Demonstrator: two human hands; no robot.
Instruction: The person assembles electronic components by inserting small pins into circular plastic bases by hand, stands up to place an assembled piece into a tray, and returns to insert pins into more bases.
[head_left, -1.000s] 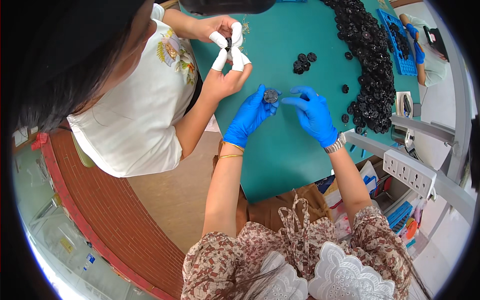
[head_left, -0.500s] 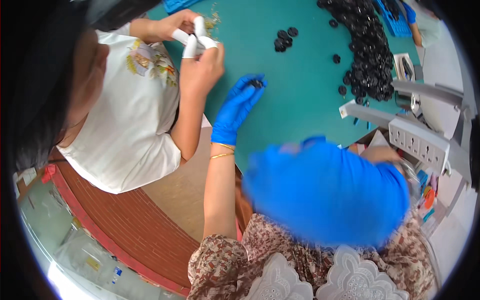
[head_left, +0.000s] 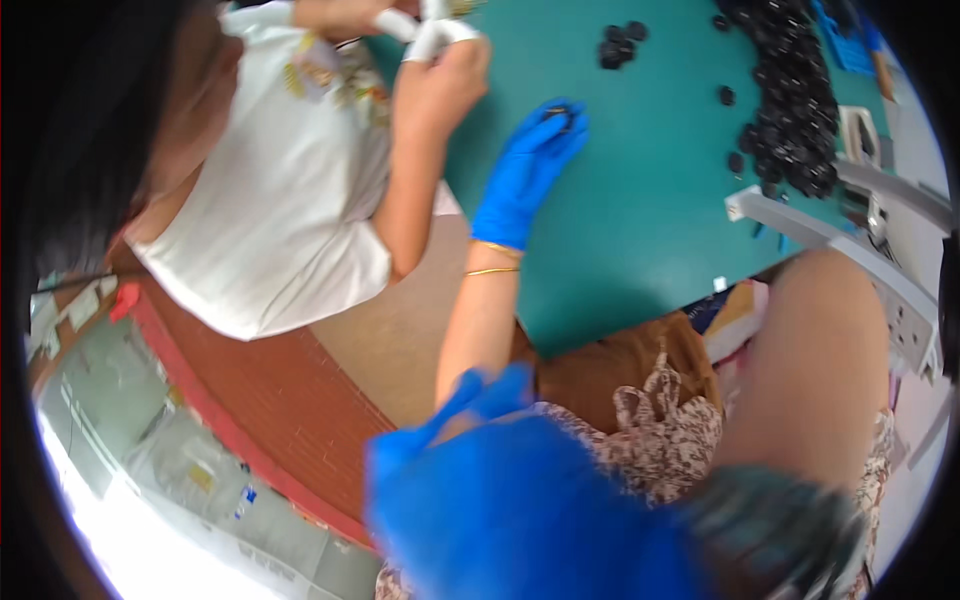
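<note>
Above green tabletop (head_left: 640, 215), the left hand (head_left: 524, 175) clamps a black part (head_left: 564, 119), long axis unclear; right hand (head_left: 530, 510) too blurred to tell.

No lettering, number or sign can be read. A yellow patch (head_left: 202, 476) and a blue-and-white patch (head_left: 245, 500), both toward eight o'clock, are too blurred to decipher.

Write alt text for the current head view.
A blue-gloved left hand holds a small dark round part over a green table; the blue-gloved right hand, blurred, is close to the camera. Black round parts form a small cluster and a heap beyond; a co-worker in white is at left.
</note>
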